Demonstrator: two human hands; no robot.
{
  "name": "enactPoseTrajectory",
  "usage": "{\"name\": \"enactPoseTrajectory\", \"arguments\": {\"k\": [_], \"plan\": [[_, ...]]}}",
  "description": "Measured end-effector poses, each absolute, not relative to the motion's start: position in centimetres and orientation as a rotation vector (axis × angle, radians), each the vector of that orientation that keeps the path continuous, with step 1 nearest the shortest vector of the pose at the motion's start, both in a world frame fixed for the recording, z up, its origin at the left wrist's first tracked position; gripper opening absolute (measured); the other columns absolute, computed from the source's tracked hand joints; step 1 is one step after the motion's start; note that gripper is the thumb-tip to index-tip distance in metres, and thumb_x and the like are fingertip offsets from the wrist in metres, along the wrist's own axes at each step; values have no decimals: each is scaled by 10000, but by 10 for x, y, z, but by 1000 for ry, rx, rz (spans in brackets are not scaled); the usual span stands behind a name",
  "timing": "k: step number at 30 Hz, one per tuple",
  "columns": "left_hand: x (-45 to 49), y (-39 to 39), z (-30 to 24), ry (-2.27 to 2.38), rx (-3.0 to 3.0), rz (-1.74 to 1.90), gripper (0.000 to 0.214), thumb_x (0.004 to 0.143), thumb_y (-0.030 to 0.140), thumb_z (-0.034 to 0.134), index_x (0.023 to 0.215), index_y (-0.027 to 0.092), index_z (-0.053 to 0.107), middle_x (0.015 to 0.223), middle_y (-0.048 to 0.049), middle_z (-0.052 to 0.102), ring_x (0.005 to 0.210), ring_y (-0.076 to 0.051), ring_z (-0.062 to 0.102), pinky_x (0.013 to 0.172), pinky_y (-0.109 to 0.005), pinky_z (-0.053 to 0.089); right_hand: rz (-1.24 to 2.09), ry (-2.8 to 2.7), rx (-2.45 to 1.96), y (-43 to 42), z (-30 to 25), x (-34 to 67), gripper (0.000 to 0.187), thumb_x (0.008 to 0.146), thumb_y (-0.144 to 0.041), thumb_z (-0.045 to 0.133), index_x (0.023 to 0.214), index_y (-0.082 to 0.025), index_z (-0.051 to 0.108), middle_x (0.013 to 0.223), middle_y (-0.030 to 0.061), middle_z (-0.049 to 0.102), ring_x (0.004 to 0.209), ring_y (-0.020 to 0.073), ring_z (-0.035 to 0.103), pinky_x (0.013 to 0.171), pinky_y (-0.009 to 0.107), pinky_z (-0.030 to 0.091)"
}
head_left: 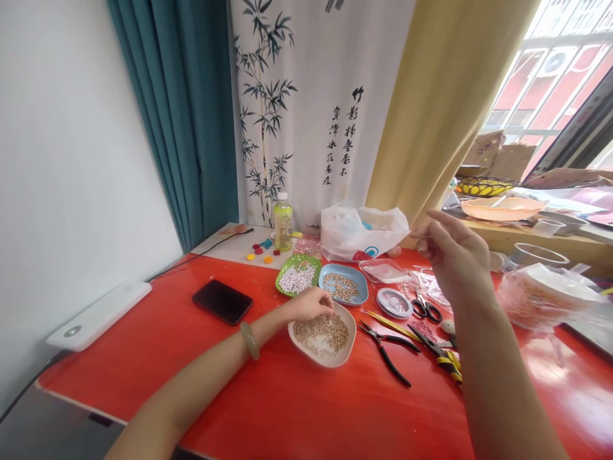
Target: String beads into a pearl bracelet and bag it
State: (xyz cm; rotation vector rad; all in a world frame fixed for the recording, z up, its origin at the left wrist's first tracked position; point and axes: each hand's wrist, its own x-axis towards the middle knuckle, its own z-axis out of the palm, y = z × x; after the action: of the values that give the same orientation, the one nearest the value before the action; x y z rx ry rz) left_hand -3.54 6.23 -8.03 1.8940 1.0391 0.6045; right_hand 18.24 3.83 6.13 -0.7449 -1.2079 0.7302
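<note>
My left hand (311, 304), with a bangle on the wrist, is over the far rim of a white dish (311, 355). Its fingers are pinched together above small gold beads (330, 333); whether a bead is between them is too small to see. My right hand (457, 252) is raised at the right, thumb and fingers closed in a pinch. What it holds, if anything, cannot be made out. Behind the white dish, a green dish (278, 280) has white beads (297, 278) in it, and a blue dish (363, 295) has larger gold beads (341, 287).
Right of the dish lie pliers (385, 348), yellow-and-black-handled pliers (433, 348), scissors (426, 308) and a round spool (394, 303). A phone (223, 301) lies left. Behind stand a bottle (283, 223) and a plastic bag (345, 233). A wrapped tub (548, 297) is at right.
</note>
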Motion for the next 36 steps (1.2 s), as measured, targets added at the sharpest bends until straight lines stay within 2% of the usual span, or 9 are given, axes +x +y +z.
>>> {"name": "enactPoseTrajectory", "arguments": {"k": [6, 10, 14, 18, 21, 27, 31, 36], "plan": [[-40, 63, -64, 931, 1649, 696, 139, 640, 227, 625, 704, 104, 618, 664, -59, 633, 570, -111, 554, 569, -236, 434, 703, -1195, -770, 37, 62, 184, 97, 703, -260, 631, 694, -173, 589, 581, -23, 586, 421, 45, 450, 398, 173, 372], [-46, 60, -45, 881, 1473, 792, 164, 635, 234, 669, 715, 100, 619, 703, -62, 626, 608, -94, 562, 601, -223, 456, 658, -1198, -831, 32, 62, 182, 72, 681, -245, 651, 665, -178, 628, 628, -7, 610, 435, 49, 435, 410, 191, 364], [-51, 57, -28, 777, 1100, 914, 175, 581, 144, 726, 717, 90, 630, 681, -37, 624, 561, -54, 556, 583, -165, 456, 630, -1304, -970, 27, 62, 175, 95, 652, -281, 684, 673, -190, 664, 545, -32, 552, 443, 58, 395, 419, 207, 334], [-52, 52, -15, 653, 903, 1050, 124, 617, 71, 692, 725, 76, 632, 677, -32, 625, 556, -47, 570, 576, -133, 472, 642, -1383, -1054, 20, 65, 161, 124, 637, -314, 691, 700, -209, 666, 653, -11, 608, 610, 106, 521, 600, 242, 419], [-53, 48, -6, 563, 854, 1115, 95, 653, 40, 655, 737, 76, 630, 693, -35, 631, 575, -52, 586, 581, -126, 486, 719, -1482, -1041, 13, 68, 148, 137, 643, -336, 675, 684, -207, 656, 716, 9, 633, 720, 146, 559, 698, 273, 428], [-54, 36, 12, 473, 821, 1174, 88, 652, 27, 650, 720, 73, 619, 657, -16, 615, 562, -45, 579, 580, -119, 474, 1020, -1654, -980, -1, 62, 125, 184, 710, -356, 606, 650, -182, 597, 637, 11, 621, 637, 141, 573, 626, 267, 436], [-54, 28, 19, 418, 846, 1183, 136, 616, 88, 702, 719, 82, 613, 649, -6, 604, 572, -47, 571, 602, -136, 456, 1155, -1697, -861, -7, 53, 111, 175, 744, -325, 566, 639, -184, 567, 708, 16, 636, 699, 148, 586, 674, 274, 442], [-52, 24, 21, 384, 906, 1181, 190, 584, 166, 735, 705, 91, 610, 652, -2, 591, 551, -52, 544, 567, -166, 429, 1171, -1682, -862, -9, 48, 99, 156, 749, -278, 533, 625, -183, 533, 755, 30, 635, 741, 168, 589, 687, 284, 460]]}}
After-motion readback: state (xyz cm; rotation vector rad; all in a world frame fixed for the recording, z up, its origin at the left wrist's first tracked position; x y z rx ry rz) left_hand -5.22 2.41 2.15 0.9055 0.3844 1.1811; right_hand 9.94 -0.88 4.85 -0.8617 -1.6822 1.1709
